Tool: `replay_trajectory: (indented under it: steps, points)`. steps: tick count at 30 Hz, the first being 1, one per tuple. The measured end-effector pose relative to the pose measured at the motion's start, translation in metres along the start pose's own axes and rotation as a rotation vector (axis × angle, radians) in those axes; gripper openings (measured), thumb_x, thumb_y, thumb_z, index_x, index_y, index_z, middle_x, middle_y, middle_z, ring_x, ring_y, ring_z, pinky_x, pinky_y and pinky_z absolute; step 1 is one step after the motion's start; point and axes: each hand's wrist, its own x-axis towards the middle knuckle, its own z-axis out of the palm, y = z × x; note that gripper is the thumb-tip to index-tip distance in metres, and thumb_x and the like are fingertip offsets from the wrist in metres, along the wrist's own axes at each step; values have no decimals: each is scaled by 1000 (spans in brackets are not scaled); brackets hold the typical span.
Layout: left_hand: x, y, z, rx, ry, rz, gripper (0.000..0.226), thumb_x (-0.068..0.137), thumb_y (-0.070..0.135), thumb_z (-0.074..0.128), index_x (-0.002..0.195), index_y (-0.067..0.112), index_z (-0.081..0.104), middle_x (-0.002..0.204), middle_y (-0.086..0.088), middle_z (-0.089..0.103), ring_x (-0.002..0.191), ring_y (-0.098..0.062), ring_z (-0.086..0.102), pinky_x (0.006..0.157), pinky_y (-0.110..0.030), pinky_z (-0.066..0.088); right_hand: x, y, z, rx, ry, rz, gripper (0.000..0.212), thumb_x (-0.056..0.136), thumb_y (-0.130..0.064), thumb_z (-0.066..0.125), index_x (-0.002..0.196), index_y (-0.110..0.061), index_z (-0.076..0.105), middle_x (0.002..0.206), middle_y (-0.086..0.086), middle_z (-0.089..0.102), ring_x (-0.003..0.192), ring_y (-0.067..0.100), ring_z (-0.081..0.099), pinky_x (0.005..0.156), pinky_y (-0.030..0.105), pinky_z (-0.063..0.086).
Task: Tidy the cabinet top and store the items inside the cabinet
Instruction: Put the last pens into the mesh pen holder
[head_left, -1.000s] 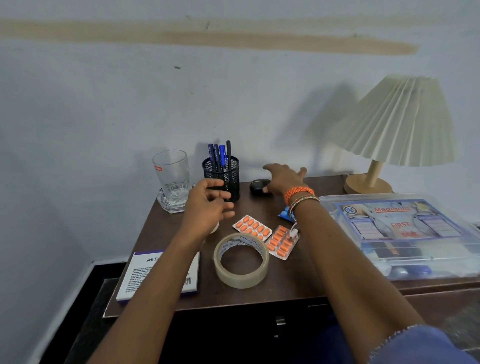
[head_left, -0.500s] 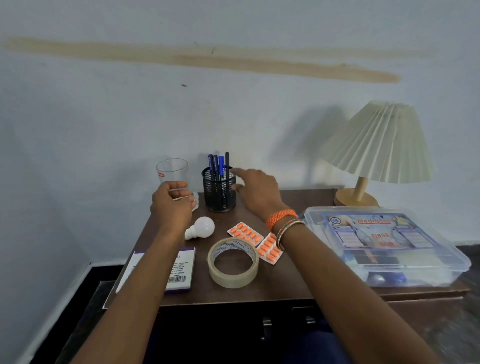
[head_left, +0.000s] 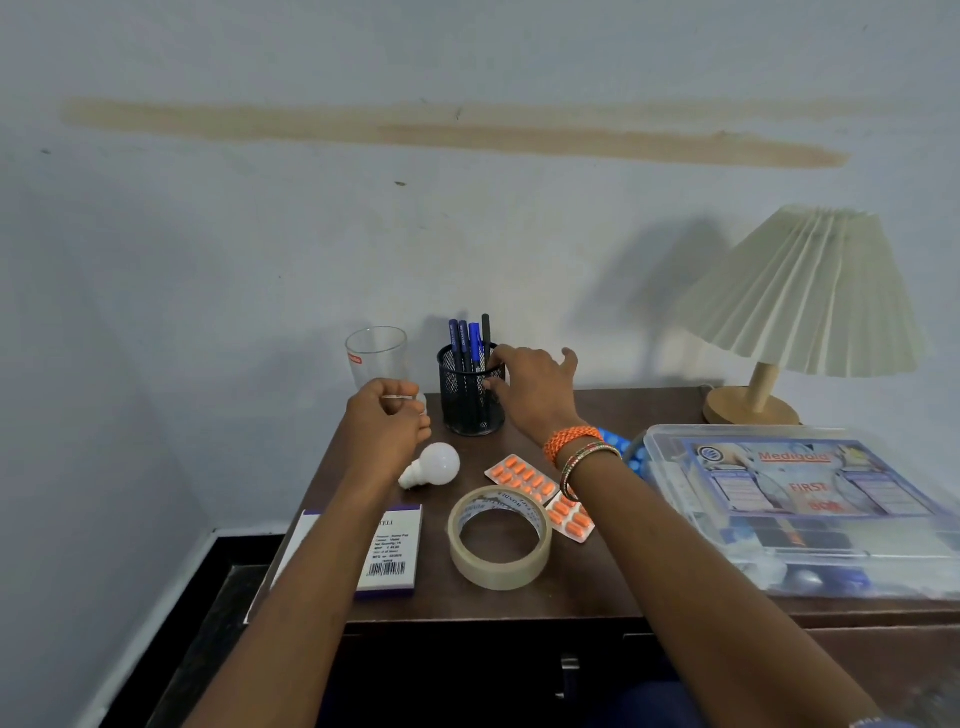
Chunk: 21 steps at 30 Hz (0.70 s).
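The person's left hand (head_left: 387, 423) sits at the base of the drinking glass (head_left: 376, 358), fingers curled around its lower part; the glass stands upright at about eleven o'clock on the dark wooden cabinet top (head_left: 613, 410). The right hand (head_left: 535, 389) reaches to the black mesh pen holder (head_left: 470, 389) at twelve o'clock, thumb against the mesh wall and fingers bent over the rim; whether it truly grips the holder cannot be told. Four pens (head_left: 467, 338), blue and black, stand upright inside it. Orange and multicoloured bangles (head_left: 576, 447) circle the right wrist.

Just below the left hand, a white light bulb (head_left: 434, 465) lies on its side. At seven o'clock a white and purple box (head_left: 389, 556) with a barcode lies flat, partly under the left forearm. A roll of tape (head_left: 500, 538) lies flat near the front edge at six o'clock. Two blister strips of orange tablets (head_left: 522, 478) lie just beyond it, one partly covered by the right wrist. At three to four o'clock a clear plastic first aid box (head_left: 800, 499) rests closed, and behind it at two o'clock stands a lamp (head_left: 805, 296) with a pleated cream shade on a round wooden base. A small blue thing (head_left: 615, 441) shows between wrist and box, too hidden to identify.
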Motion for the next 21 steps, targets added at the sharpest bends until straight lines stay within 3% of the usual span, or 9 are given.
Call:
replay_trajectory:
  steps: [5,9,11,14,18,21]
  points:
    - [0,2,5,4,7,12,17,90,0,51,100,11,60,85,-3,62,77,-14,63,72,-26,55,-1,2,-3,-39,-4,10,23,94,-32,54,116,-24,57,105,0,67,108,24,58,112,54,15]
    - [-5,2,12,59,3,23,18,90,0,50,100,12,59,94,-8,63,78,-16,63,74,-29,55,-5,-1,-13,5,29,10,32,95,-29,51,126,-21,48,105,2,66,105,25,60,112,54,16]
    - [-8,2,17,157,-24,92,18,90,1,51,98,16,58,95,-5,62,83,-18,63,78,-31,55,-6,-2,-28,36,86,11,35,93,-20,50,128,-21,45,105,1,66,103,23,60,111,52,19]
    - [-12,5,21,292,-49,235,19,90,1,49,97,18,57,86,3,59,85,-17,62,72,-22,49,-3,-8,-56,110,138,24,33,86,-7,48,114,-23,58,105,0,67,105,22,59,103,42,32]
    - [-25,7,35,297,-113,280,23,89,-3,47,95,17,57,80,4,58,85,-22,64,80,-36,55,-15,18,-88,173,42,179,30,82,-4,49,98,-21,68,113,6,61,103,28,58,87,32,43]
    - [-30,6,40,309,-170,300,29,85,-8,45,93,17,59,83,-3,60,85,-24,63,82,-45,55,-24,40,-95,228,-24,276,21,78,-5,54,92,-11,68,105,17,63,92,36,65,85,41,54]
